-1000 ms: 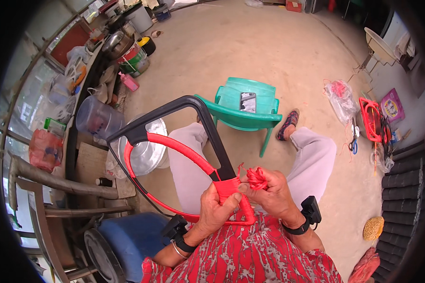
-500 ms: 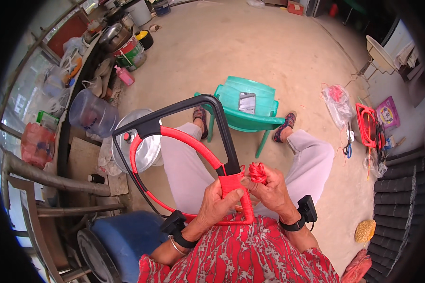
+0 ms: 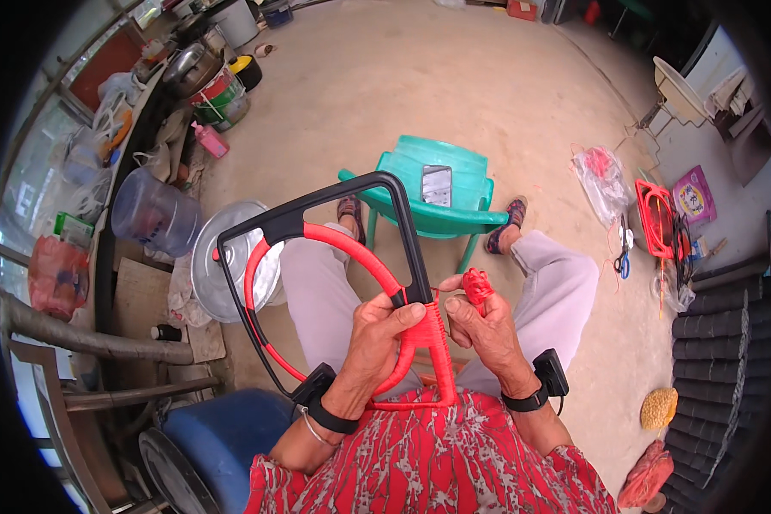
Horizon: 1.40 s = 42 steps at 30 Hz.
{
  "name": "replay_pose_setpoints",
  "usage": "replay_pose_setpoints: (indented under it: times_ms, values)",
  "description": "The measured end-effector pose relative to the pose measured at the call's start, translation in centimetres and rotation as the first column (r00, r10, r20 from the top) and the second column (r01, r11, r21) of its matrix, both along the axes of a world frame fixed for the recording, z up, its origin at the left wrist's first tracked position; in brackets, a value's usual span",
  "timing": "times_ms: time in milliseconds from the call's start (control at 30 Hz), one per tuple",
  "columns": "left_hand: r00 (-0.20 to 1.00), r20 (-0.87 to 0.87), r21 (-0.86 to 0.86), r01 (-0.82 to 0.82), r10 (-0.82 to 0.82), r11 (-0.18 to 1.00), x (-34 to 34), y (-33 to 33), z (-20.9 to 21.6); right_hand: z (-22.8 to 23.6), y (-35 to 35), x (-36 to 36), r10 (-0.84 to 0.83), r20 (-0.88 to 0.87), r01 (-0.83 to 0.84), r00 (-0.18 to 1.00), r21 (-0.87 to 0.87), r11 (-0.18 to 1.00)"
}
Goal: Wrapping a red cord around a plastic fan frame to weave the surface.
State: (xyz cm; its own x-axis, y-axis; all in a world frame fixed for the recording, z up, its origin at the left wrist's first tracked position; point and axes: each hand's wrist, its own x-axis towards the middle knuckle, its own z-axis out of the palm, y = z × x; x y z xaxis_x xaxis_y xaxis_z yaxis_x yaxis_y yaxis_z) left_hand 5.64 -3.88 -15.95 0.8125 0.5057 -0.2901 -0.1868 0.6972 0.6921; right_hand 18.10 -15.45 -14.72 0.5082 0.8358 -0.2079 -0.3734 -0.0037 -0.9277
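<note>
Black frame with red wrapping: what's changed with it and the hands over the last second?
The left hand has shifted its thumb up the red-wrapped joint. The right hand, with the red cord bundle, has moved up and slightly away from the joint. The black frame has swung its far end slightly right. Both holds remain; the green chair stayed put.

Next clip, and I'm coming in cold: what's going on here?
A seated person has a black-and-red frame in front of them. Their left hand grips it near a corner bound closely in red cord. The right hand, just beside that corner, holds a small red bundle of cord; whether a strand links it to the frame is too fine to tell. Ahead, a green plastic chair stands between the person's feet, with a flat, phone-like device on it.
</note>
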Motion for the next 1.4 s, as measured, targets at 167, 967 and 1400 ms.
replay_pose_setpoints:
  times_ms: [167,967,1400]
  values:
    - [0.998,-0.051,-0.091,-0.041,0.037,0.995,1.2,-0.1,0.4,-1.2,0.4,1.7,0.156,-0.103,-0.162,0.982,-0.058,0.985]
    - [0.984,-0.169,-0.018,0.059,-0.061,0.998,2.1,-0.4,0.1,-0.6,-2.6,6.9,0.031,0.010,-0.030,0.999,-0.071,0.997]
    - [0.972,-0.038,0.203,-0.219,0.231,0.955,-3.4,5.5,3.8,-0.9,-23.0,19.7,-0.648,-0.036,0.649,0.760,0.005,0.761]
